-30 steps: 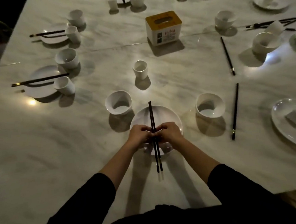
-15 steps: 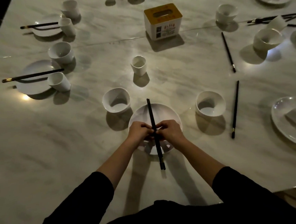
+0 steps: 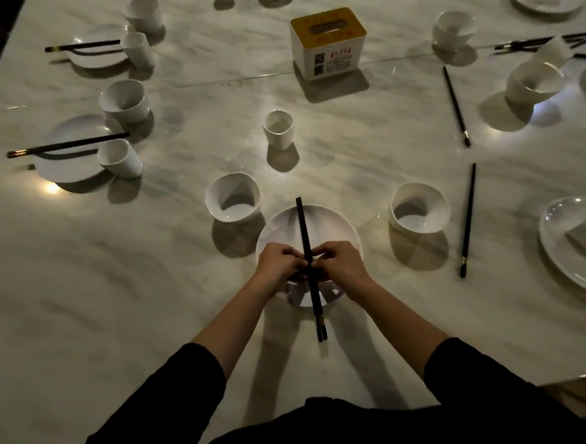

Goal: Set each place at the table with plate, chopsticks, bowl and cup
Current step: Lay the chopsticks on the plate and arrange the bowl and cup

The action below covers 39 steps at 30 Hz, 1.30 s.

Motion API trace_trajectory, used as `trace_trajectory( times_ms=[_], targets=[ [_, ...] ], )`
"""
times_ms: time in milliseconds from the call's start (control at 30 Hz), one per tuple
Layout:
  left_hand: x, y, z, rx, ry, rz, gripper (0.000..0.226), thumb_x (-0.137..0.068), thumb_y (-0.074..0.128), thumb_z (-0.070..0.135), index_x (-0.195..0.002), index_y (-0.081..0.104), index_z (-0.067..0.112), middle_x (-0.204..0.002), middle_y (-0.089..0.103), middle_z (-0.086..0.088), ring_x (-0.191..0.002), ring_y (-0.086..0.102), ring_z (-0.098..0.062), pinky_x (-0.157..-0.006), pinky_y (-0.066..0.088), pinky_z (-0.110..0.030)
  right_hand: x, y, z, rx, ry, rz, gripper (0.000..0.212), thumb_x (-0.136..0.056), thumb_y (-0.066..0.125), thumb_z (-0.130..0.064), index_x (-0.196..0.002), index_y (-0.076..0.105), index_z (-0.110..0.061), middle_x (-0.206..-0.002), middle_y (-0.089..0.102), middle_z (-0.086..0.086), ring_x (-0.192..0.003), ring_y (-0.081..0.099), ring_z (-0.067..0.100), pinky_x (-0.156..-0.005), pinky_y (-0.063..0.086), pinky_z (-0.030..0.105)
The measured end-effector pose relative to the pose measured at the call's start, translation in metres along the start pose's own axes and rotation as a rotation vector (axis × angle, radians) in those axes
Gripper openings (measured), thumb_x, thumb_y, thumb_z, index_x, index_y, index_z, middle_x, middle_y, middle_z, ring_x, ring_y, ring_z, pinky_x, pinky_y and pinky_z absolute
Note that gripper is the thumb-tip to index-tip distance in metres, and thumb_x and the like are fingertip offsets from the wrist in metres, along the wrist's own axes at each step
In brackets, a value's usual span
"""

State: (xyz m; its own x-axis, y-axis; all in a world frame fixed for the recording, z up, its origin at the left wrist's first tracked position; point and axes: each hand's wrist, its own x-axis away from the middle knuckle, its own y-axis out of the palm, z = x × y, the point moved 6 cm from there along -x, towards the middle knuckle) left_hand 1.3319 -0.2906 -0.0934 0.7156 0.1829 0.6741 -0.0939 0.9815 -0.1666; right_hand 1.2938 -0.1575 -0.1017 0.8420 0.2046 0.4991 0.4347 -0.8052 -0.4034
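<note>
A pair of black chopsticks (image 3: 304, 228) lies lengthwise over a white plate (image 3: 333, 228) in front of me, its gold-banded ends past the plate's near rim. My left hand (image 3: 279, 265) and my right hand (image 3: 338, 262) pinch the pair from either side at its middle. A white bowl (image 3: 232, 198) stands just left of the plate's far rim, and another bowl (image 3: 419, 207) stands to the right. A small white cup (image 3: 278, 129) stands farther back, at the centre.
Two single chopsticks (image 3: 468, 219) (image 3: 456, 105) lie loose at the right. Set places with plate (image 3: 65, 160), chopsticks, bowl and cup line the left side. A tissue box (image 3: 328, 43) stands mid-table. A plate (image 3: 574, 252) with a cup lying on it sits far right.
The chopsticks have tilted slightly, their far tips swinging left. Both hands keep their hold at the middle of the pair.
</note>
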Motion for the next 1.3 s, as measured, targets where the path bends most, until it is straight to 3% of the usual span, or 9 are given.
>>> trace_trajectory(
  times_ms=[233, 367, 567, 700, 900, 1067, 1200, 1300],
  targets=[
    [-0.0003, -0.0002, -0.0004, -0.017, 0.011, 0.008, 0.014, -0.084, 0.061, -0.007, -0.097, 0.067, -0.005, -0.102, 0.068, -0.026, -0.091, 0.07, -0.035, -0.077, 0.059, -0.034, 0.0007, 0.0004, 0.0012, -0.003, 0.006, -0.007, 0.024, -0.082, 0.07, -0.004, -0.106, 0.07, -0.008, -0.084, 0.071, 0.005, -0.068, 0.071, 0.012, -0.056, 0.056, 0.016],
    [0.0018, 0.0003, 0.0015, -0.009, 0.012, 0.008, 0.015, -0.084, 0.06, -0.009, -0.098, 0.066, -0.008, -0.101, 0.067, -0.029, -0.091, 0.069, -0.039, -0.064, 0.058, -0.026, 0.0005, 0.0004, 0.0013, -0.006, 0.007, -0.005, 0.025, -0.082, 0.069, -0.003, -0.107, 0.07, -0.008, -0.091, 0.073, 0.011, -0.072, 0.072, 0.017, -0.062, 0.059, 0.021],
    [0.0022, 0.0001, 0.0012, -0.005, 0.01, 0.02, 0.016, -0.082, 0.062, -0.011, -0.096, 0.067, -0.008, -0.101, 0.067, -0.029, -0.09, 0.069, -0.039, -0.067, 0.059, -0.028, 0.0009, 0.0003, 0.0021, 0.013, 0.001, 0.0, 0.025, -0.083, 0.068, -0.004, -0.109, 0.069, -0.007, -0.097, 0.072, 0.012, -0.076, 0.072, 0.019, -0.068, 0.06, 0.025],
    [0.0025, 0.0006, 0.0007, -0.007, 0.009, 0.014, 0.015, -0.082, 0.061, -0.011, -0.096, 0.067, -0.008, -0.1, 0.067, -0.029, -0.083, 0.069, -0.034, -0.058, 0.059, -0.022, 0.002, 0.0001, 0.0018, 0.009, 0.001, -0.003, 0.026, -0.083, 0.069, -0.004, -0.109, 0.069, -0.006, -0.098, 0.072, 0.014, -0.077, 0.072, 0.02, -0.07, 0.061, 0.028],
    [0.0043, 0.0018, 0.0009, -0.013, 0.005, 0.013, 0.017, -0.082, 0.061, -0.01, -0.098, 0.066, -0.009, -0.101, 0.068, -0.029, -0.087, 0.069, -0.037, -0.055, 0.058, -0.02, 0.0038, 0.0001, 0.0028, 0.009, 0.01, -0.003, 0.027, -0.083, 0.07, -0.005, -0.109, 0.069, -0.006, -0.098, 0.072, 0.014, -0.077, 0.072, 0.021, -0.068, 0.06, 0.026],
    [0.0061, 0.0018, 0.0018, -0.033, 0.007, 0.01, 0.019, -0.083, 0.062, -0.008, -0.101, 0.066, -0.009, -0.102, 0.068, -0.027, -0.089, 0.069, -0.036, -0.058, 0.058, -0.02, 0.0044, -0.0001, 0.0029, -0.006, 0.016, -0.009, 0.027, -0.083, 0.069, -0.004, -0.11, 0.068, -0.006, -0.098, 0.072, 0.015, -0.076, 0.072, 0.021, -0.062, 0.059, 0.021],
    [0.0077, 0.0015, 0.0025, -0.037, 0.009, 0.021, 0.021, -0.083, 0.061, -0.009, -0.103, 0.066, -0.009, -0.103, 0.068, -0.027, -0.093, 0.069, -0.038, -0.071, 0.057, -0.028, 0.0045, -0.0001, 0.003, -0.004, 0.016, -0.007, 0.026, -0.083, 0.069, -0.004, -0.109, 0.069, -0.007, -0.098, 0.072, 0.014, -0.077, 0.072, 0.02, -0.062, 0.058, 0.019],
    [0.0089, 0.0016, 0.0038, -0.042, 0.013, 0.02, 0.021, -0.084, 0.061, -0.008, -0.104, 0.066, -0.009, -0.103, 0.068, -0.026, -0.092, 0.069, -0.035, -0.066, 0.057, -0.024, 0.0044, -0.0001, 0.0025, -0.002, 0.016, -0.006, 0.026, -0.083, 0.07, -0.004, -0.109, 0.069, -0.007, -0.098, 0.072, 0.014, -0.075, 0.072, 0.019, -0.06, 0.057, 0.019]
  ],
)
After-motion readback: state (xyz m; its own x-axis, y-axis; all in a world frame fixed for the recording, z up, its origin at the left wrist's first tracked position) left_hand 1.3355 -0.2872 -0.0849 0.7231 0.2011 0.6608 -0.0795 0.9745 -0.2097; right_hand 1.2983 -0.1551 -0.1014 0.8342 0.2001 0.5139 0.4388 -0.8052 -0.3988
